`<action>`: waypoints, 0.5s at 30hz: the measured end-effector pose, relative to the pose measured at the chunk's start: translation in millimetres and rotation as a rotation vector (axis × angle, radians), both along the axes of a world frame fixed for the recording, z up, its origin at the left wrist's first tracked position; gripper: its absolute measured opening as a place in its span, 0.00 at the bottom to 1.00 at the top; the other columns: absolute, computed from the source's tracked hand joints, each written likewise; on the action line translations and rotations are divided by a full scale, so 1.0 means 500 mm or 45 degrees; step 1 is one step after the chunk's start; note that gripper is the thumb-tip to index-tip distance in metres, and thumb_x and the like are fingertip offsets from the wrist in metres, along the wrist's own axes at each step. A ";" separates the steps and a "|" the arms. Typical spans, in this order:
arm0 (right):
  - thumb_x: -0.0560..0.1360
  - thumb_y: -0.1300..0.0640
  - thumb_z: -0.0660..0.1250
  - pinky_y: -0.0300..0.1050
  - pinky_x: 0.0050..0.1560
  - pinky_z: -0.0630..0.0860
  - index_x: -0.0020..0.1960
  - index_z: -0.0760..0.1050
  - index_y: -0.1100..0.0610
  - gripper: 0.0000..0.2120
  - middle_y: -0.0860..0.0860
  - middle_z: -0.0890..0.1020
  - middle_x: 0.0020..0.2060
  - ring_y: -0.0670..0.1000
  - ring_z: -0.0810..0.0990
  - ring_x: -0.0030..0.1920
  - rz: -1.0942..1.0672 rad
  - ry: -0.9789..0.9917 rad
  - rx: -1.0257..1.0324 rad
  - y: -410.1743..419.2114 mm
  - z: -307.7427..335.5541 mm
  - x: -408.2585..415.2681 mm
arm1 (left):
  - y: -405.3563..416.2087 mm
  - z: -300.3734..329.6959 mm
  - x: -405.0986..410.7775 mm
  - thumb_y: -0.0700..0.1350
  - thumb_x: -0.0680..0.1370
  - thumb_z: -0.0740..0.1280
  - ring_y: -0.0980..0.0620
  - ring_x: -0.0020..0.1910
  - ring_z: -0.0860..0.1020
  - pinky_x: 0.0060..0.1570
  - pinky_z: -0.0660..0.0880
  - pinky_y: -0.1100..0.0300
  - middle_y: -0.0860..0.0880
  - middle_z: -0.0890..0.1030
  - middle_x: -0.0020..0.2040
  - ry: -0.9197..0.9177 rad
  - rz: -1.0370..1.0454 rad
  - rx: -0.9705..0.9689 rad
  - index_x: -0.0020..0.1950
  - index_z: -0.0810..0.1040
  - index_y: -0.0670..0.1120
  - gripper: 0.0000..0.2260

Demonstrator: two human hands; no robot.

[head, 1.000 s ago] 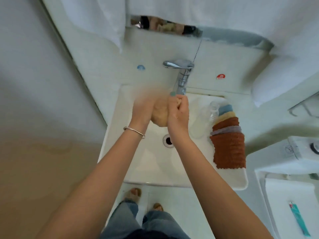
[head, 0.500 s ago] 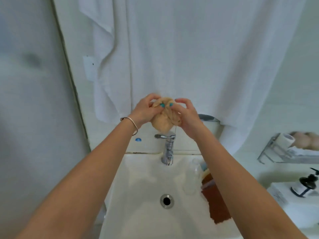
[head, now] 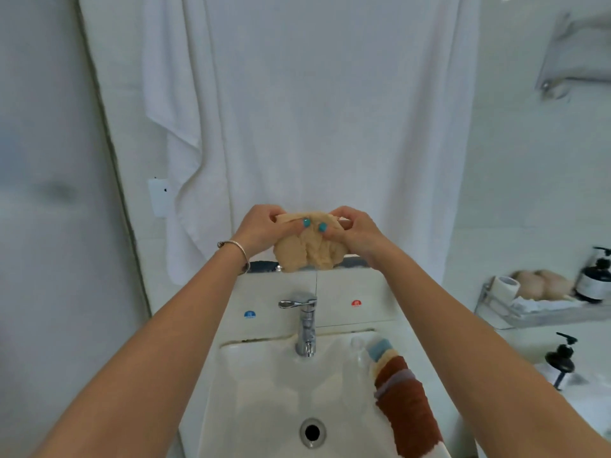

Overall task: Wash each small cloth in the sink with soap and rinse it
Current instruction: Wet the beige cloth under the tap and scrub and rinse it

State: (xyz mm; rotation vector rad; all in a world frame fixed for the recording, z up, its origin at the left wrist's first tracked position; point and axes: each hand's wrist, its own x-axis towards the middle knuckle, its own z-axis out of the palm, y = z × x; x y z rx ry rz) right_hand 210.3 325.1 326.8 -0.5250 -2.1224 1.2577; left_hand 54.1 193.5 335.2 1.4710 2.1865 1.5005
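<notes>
A beige cloth [head: 305, 247] is pinched along its upper edge by both hands and held raised well above the sink [head: 264, 391], in front of the large white towel [head: 297, 127] that hangs on the wall. The left hand [head: 264, 231] is closed on the left part of that edge, thumb in front and fingers curled behind; the right hand [head: 355, 233] is closed on the right part in the same way, and the two thumbs nearly meet at the middle. The cloth hangs bunched in folds beneath the grip. It is probably held by its top edge so that it can be pulled open and inspected or shaken out; that is a judgement, not something shown. A bracelet [head: 236, 251] is worn on the left wrist.

Below the hands, the tap [head: 305, 325] stands at the back of the sink, and no stream can be made out beneath it. The drain [head: 312, 432] lies open in the basin. Along the right rim of the sink a stack of small cloths [head: 401, 398] is laid, rust-brown on top with blue, cream and grey edges showing; these are presumably kept within reach for washing. Further right, a wire shelf [head: 545, 312] carries a dark bottle [head: 595, 282], and a pump dispenser [head: 562, 361] stands below it.
</notes>
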 end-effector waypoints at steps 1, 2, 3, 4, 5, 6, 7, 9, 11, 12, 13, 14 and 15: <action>0.74 0.56 0.73 0.59 0.50 0.80 0.48 0.74 0.51 0.09 0.59 0.84 0.46 0.58 0.83 0.46 -0.006 0.003 0.016 0.003 0.010 0.007 | 0.003 0.004 0.000 0.51 0.73 0.75 0.54 0.34 0.72 0.33 0.69 0.63 0.50 0.75 0.34 -0.050 -0.028 -0.005 0.37 0.76 0.46 0.12; 0.73 0.56 0.74 0.59 0.49 0.79 0.49 0.73 0.51 0.10 0.59 0.84 0.46 0.59 0.83 0.47 -0.008 0.004 0.037 0.009 0.020 0.014 | 0.004 0.008 0.001 0.48 0.74 0.74 0.52 0.37 0.74 0.36 0.72 0.61 0.49 0.76 0.37 -0.121 -0.079 -0.010 0.39 0.77 0.45 0.10; 0.73 0.56 0.74 0.59 0.49 0.79 0.50 0.73 0.50 0.11 0.59 0.83 0.45 0.59 0.83 0.46 -0.004 0.013 0.046 0.015 0.029 0.024 | 0.004 0.009 0.002 0.46 0.75 0.73 0.50 0.41 0.76 0.41 0.76 0.58 0.47 0.78 0.40 -0.208 -0.158 -0.007 0.42 0.78 0.45 0.07; 0.73 0.57 0.74 0.57 0.48 0.78 0.51 0.73 0.49 0.11 0.58 0.82 0.44 0.57 0.82 0.45 0.009 0.027 0.051 0.023 0.038 0.033 | 0.003 0.010 0.004 0.43 0.76 0.71 0.48 0.45 0.78 0.45 0.78 0.57 0.46 0.80 0.43 -0.293 -0.256 0.002 0.45 0.79 0.45 0.03; 0.73 0.58 0.73 0.54 0.46 0.77 0.52 0.73 0.50 0.12 0.56 0.80 0.42 0.54 0.80 0.43 0.030 0.033 0.059 0.031 0.046 0.043 | 0.004 0.011 0.004 0.41 0.77 0.70 0.47 0.49 0.79 0.48 0.79 0.56 0.44 0.81 0.47 -0.361 -0.345 0.016 0.49 0.79 0.44 0.03; 0.74 0.59 0.72 0.51 0.46 0.76 0.54 0.73 0.50 0.12 0.55 0.78 0.42 0.52 0.79 0.42 0.062 0.029 0.068 0.038 0.053 0.051 | 0.006 0.013 0.004 0.39 0.77 0.69 0.46 0.52 0.80 0.52 0.79 0.53 0.43 0.81 0.50 -0.423 -0.412 0.030 0.53 0.79 0.43 0.05; 0.74 0.60 0.71 0.50 0.45 0.76 0.55 0.73 0.50 0.13 0.54 0.76 0.42 0.51 0.78 0.42 0.102 0.019 0.058 0.044 0.059 0.058 | 0.008 0.018 0.005 0.37 0.77 0.69 0.45 0.53 0.80 0.56 0.78 0.51 0.42 0.81 0.52 -0.479 -0.460 0.037 0.56 0.79 0.41 0.08; 0.75 0.65 0.66 0.49 0.44 0.74 0.58 0.70 0.49 0.16 0.55 0.74 0.43 0.53 0.76 0.42 0.174 0.023 -0.067 0.056 0.069 0.061 | 0.014 0.028 0.009 0.37 0.73 0.71 0.46 0.53 0.80 0.58 0.76 0.49 0.42 0.81 0.52 -0.569 -0.517 0.038 0.57 0.79 0.40 0.13; 0.75 0.69 0.59 0.46 0.38 0.72 0.61 0.65 0.50 0.20 0.57 0.71 0.43 0.52 0.73 0.38 0.207 0.037 -0.244 0.065 0.084 0.063 | 0.019 0.038 0.013 0.39 0.71 0.70 0.47 0.50 0.80 0.55 0.76 0.50 0.42 0.81 0.50 -0.561 -0.469 0.043 0.55 0.80 0.41 0.13; 0.75 0.71 0.58 0.45 0.38 0.72 0.62 0.63 0.50 0.22 0.57 0.71 0.44 0.53 0.73 0.39 0.218 0.038 -0.266 0.072 0.090 0.064 | 0.022 0.040 0.015 0.39 0.72 0.71 0.46 0.49 0.80 0.55 0.76 0.49 0.42 0.81 0.49 -0.511 -0.401 0.057 0.54 0.81 0.41 0.11; 0.74 0.71 0.60 0.46 0.41 0.75 0.63 0.62 0.50 0.24 0.57 0.71 0.46 0.54 0.74 0.41 0.216 0.017 -0.231 0.080 0.092 0.065 | 0.025 0.041 0.015 0.40 0.73 0.71 0.46 0.48 0.79 0.55 0.77 0.47 0.42 0.80 0.48 -0.447 -0.309 0.077 0.53 0.81 0.40 0.09; 0.73 0.71 0.63 0.47 0.46 0.77 0.64 0.63 0.51 0.25 0.58 0.72 0.50 0.55 0.76 0.46 0.199 -0.019 -0.173 0.088 0.093 0.065 | 0.029 0.042 0.012 0.42 0.73 0.72 0.47 0.46 0.78 0.55 0.77 0.46 0.42 0.79 0.46 -0.383 -0.199 0.104 0.52 0.81 0.39 0.11; 0.72 0.71 0.67 0.48 0.51 0.79 0.65 0.65 0.53 0.26 0.58 0.74 0.53 0.56 0.78 0.50 0.154 -0.061 -0.120 0.092 0.095 0.066 | 0.034 0.044 0.008 0.45 0.71 0.73 0.47 0.45 0.77 0.53 0.78 0.45 0.42 0.77 0.44 -0.335 -0.091 0.130 0.51 0.81 0.37 0.14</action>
